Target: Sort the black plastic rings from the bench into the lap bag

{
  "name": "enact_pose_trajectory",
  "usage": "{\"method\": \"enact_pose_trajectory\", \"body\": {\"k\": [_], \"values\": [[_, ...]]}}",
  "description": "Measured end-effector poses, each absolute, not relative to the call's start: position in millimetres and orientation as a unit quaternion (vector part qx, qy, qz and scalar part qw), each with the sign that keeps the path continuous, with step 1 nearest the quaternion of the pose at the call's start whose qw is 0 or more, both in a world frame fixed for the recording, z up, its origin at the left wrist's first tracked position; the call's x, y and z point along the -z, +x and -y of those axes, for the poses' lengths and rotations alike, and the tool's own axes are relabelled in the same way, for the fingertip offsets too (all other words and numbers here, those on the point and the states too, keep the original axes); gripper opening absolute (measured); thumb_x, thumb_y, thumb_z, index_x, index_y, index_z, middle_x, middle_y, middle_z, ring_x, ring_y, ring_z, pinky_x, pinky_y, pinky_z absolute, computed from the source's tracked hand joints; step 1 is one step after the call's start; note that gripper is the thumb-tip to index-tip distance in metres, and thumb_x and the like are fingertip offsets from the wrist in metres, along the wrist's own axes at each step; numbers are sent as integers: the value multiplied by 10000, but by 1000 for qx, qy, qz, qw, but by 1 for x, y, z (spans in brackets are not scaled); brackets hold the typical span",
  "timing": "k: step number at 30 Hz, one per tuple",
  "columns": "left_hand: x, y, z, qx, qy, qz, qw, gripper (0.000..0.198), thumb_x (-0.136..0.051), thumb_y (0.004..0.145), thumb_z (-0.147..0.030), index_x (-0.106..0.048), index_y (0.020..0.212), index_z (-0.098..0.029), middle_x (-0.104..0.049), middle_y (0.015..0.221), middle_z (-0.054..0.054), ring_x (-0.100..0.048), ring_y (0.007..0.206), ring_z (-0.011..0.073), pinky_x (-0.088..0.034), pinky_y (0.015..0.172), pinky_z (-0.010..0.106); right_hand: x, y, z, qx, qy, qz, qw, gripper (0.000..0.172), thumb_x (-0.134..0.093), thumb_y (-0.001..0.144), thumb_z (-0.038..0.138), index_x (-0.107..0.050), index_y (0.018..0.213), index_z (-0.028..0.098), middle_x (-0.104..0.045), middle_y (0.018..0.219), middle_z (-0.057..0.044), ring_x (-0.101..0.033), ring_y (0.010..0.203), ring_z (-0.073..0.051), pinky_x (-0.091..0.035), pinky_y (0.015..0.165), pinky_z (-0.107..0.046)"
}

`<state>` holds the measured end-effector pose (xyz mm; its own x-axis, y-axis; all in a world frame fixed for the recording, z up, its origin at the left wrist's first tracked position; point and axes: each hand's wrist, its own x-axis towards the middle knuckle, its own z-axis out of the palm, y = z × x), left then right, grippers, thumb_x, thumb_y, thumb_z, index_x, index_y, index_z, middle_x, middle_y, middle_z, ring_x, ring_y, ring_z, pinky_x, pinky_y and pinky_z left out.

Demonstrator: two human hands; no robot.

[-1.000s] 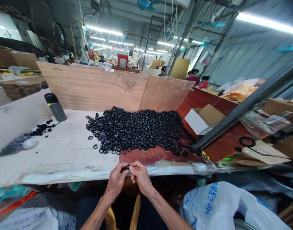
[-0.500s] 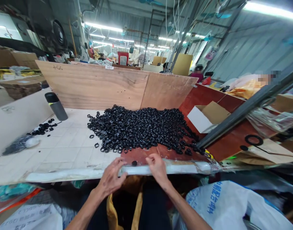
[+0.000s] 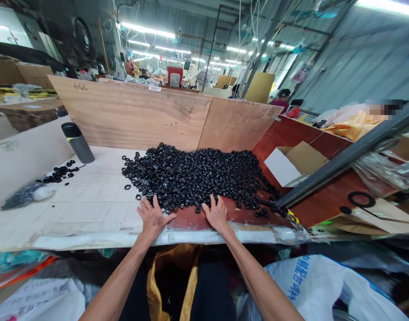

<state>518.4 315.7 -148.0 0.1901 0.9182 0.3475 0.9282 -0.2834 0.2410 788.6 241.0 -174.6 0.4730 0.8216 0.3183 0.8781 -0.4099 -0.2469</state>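
Note:
A wide heap of small black ring-shaped parts is spread over the tabletop. At its near left edge my left hand lies with fingers spread, the fingertips touching the closest rings. My right hand reaches to the front edge of the heap, fingers apart, close to a few loose pieces. Neither hand holds anything that I can see. Under the table's front edge, between my legs, hangs an open yellow bag, dark inside.
A dark grey bottle stands at the left, near a small black cluster and a plastic bag of dark parts. An open carton and a slanting metal post are on the right. A wooden board closes the back.
Both hands have moved forward from the table's front edge to the heap, and their fingers have spread. The dark round piece near the edge now sits by the heap.

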Motion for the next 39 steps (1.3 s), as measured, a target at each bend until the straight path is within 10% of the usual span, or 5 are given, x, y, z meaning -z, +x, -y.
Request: {"method": "enact_pose_trajectory", "body": {"k": [8, 13, 21, 30, 39], "values": [[147, 532, -303, 224, -790, 571, -8, 1197, -705, 659, -766, -351, 1455, 55, -258, 1486, 443, -259, 1410, 564, -260, 1086, 680, 161, 751, -242, 66, -783, 535, 309, 483, -352, 1011, 428, -550, 1357, 154, -388, 1481, -208, -388, 1356, -352, -358, 1068, -553], [151, 534, -297, 259, -797, 546, -19, 1178, -714, 666, -749, -343, 1450, 49, -205, 1515, 434, -218, 1427, 568, -239, 1102, 693, 150, 741, -205, 38, -690, 584, 425, 292, -561, 925, 412, -637, 1092, 185, -596, 1102, -118, -574, 1058, -267, -483, 935, -433], [151, 518, -292, 326, -802, 495, -77, 824, -720, 743, -340, -364, 1430, -56, -154, 1581, 310, -174, 1471, 488, -262, 1136, 653, 153, 733, -197, -41, -675, 601, 427, 140, -586, 891, 281, -641, 984, 192, -595, 883, -47, -582, 753, -189, -510, 729, -329], [139, 503, -269, 307, -884, 306, -175, 224, -540, 920, -283, -530, 1133, -212, -661, 945, 47, -671, 846, 213, -512, 755, 313, 137, 706, -155, -178, -585, 662, 433, 248, -660, 866, 288, -606, 1093, 203, -599, 880, -20, -548, 673, -145, -494, 670, -287], [133, 539, -269, 179, -883, 409, -149, 178, -506, 981, -370, -575, 1014, -209, -739, 886, 68, -718, 814, 245, -465, 671, 296, 151, 705, -201, -75, -664, 616, 416, 164, -603, 849, 231, -615, 1008, 196, -579, 980, -70, -601, 861, -211, -532, 756, -333]]}}
